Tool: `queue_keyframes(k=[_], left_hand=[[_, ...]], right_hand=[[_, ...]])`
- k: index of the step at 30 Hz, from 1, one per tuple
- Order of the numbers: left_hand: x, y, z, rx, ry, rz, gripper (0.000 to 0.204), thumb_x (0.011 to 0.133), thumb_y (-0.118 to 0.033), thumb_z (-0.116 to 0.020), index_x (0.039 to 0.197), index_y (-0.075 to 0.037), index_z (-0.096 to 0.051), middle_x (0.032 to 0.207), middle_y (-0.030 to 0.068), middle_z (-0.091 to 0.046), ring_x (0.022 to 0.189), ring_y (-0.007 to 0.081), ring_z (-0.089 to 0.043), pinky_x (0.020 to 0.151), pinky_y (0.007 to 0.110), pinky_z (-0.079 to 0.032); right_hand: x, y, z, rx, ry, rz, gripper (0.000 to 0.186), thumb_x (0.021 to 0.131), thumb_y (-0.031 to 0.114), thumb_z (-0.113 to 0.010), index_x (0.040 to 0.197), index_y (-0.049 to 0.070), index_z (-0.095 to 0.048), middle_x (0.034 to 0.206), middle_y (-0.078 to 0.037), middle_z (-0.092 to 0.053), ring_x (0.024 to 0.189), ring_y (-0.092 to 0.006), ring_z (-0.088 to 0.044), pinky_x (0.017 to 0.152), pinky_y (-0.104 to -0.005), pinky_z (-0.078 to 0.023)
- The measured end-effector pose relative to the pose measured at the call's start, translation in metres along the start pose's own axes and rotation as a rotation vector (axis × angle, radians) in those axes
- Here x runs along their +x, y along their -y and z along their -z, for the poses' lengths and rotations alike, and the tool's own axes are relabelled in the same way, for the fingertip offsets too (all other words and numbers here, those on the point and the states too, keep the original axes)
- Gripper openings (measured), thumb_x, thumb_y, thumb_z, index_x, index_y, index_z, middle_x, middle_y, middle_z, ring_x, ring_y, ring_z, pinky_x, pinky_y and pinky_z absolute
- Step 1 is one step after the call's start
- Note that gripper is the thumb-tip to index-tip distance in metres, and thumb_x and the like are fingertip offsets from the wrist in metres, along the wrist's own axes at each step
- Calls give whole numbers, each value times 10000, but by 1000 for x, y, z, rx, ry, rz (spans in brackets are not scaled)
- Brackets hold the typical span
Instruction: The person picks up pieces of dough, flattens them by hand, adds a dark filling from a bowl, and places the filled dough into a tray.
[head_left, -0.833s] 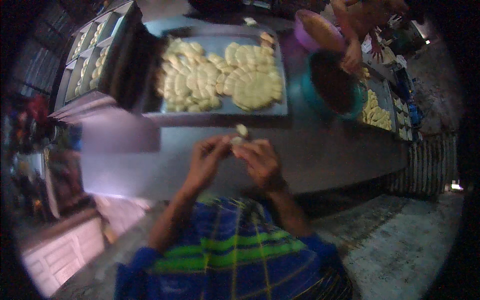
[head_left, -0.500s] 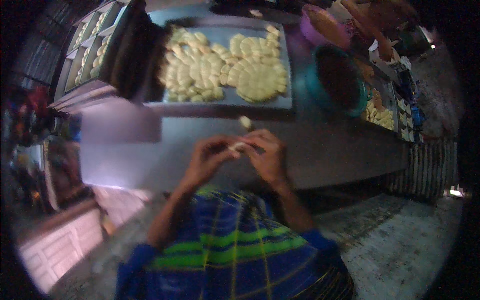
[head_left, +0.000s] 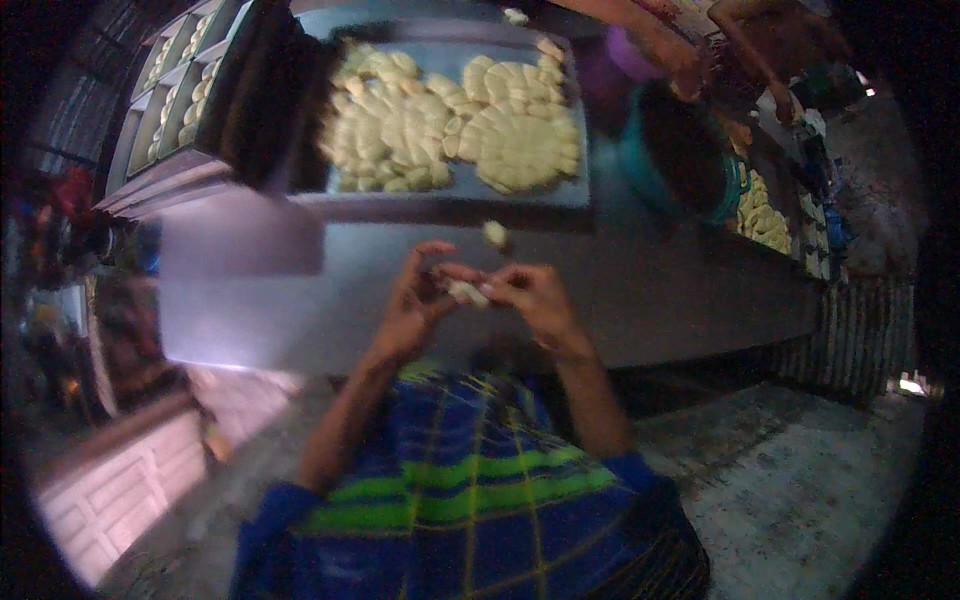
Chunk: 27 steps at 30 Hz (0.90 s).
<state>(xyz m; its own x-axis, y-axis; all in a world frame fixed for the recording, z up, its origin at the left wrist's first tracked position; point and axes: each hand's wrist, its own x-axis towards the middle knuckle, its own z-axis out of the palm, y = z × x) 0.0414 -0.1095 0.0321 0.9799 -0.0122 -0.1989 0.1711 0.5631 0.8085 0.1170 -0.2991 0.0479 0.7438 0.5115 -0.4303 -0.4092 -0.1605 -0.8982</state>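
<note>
A small pale piece of dough (head_left: 467, 293) is pinched between my two hands above the near part of the table (head_left: 260, 320). My left hand (head_left: 415, 310) holds it from the left, its index finger raised. From the other side, the fingertips of my right hand (head_left: 535, 305) press on it. Just beyond my fingers a loose dough lump (head_left: 495, 234) lies on the table. Farther off stands a metal tray (head_left: 462, 190) spread with many shaped dough pieces (head_left: 390, 130), closely packed and partly overlapping. Blur hides the exact shape of the held piece.
At the far left is a compartmented box (head_left: 122, 165) with rows of dough pieces. Right of the tray stand a teal tub (head_left: 628, 140) and a purple basin (head_left: 630, 52). Another person's arm (head_left: 660, 45) reaches over there. More dough (head_left: 765, 215) lies beyond the tub.
My left fingers have spread and lifted, showing more of the dough piece. My right hand has shifted slightly. Another person's arm has come in over the purple basin.
</note>
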Motion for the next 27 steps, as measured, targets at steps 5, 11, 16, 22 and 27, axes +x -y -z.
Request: queue_keyframes(k=[5, 11, 16, 22, 27], left_hand=[[3, 7, 8, -195, 61, 6, 782, 784, 122, -690, 1424, -120, -312, 1102, 98, -598, 1145, 252, -610, 979, 388, -522], [3, 3, 13, -108, 52, -48, 922, 753, 36, -751, 1505, -127, -244, 1284, 157, -557, 1244, 289, -548, 1064, 440, -457], [5, -14, 40, -71, -148, -241, 777, 808, -58, -723, 1478, -98, -333, 1358, 166, -524, 1289, 311, -505, 1110, 467, -395], [-3, -13, 78, -16, -358, -172, 553, 873, -74, -666, 1386, -59, -460, 1311, 154, -548, 1211, 276, -543, 1061, 420, -428], [-12, -5, 85, 22, -377, -94, 448, 902, -57, -636, 1328, -54, -498, 1256, 134, -567, 1168, 254, -560, 1029, 383, -448]], right_hand=[[-1, 2, -5, 123, 80, 46, 248, 836, 88, -764, 1056, -3, -697, 999, -79, -717, 899, -140, -671, 801, -305, -540], [2, 4, -11, -232, 69, 155, 249, 845, 94, -757, 1076, 17, -701, 1002, -72, -729, 947, -181, -684, 854, -316, -534], [12, -37, -28, -713, -236, 844, 233, 842, 76, -714, 1072, 43, -694, 1037, -106, -700, 974, -273, -672, 865, -361, -541], [36, -88, -34, -920, -99, 847, 223, 838, 18, -668, 1060, 41, -677, 1077, -117, -648, 988, -312, -630, 828, -404, -543], [47, -70, -26, -626, -566, 311, 162, 868, 74, -665, 1023, 29, -678, 1032, -130, -639, 973, -321, -627, 828, -420, -538]])
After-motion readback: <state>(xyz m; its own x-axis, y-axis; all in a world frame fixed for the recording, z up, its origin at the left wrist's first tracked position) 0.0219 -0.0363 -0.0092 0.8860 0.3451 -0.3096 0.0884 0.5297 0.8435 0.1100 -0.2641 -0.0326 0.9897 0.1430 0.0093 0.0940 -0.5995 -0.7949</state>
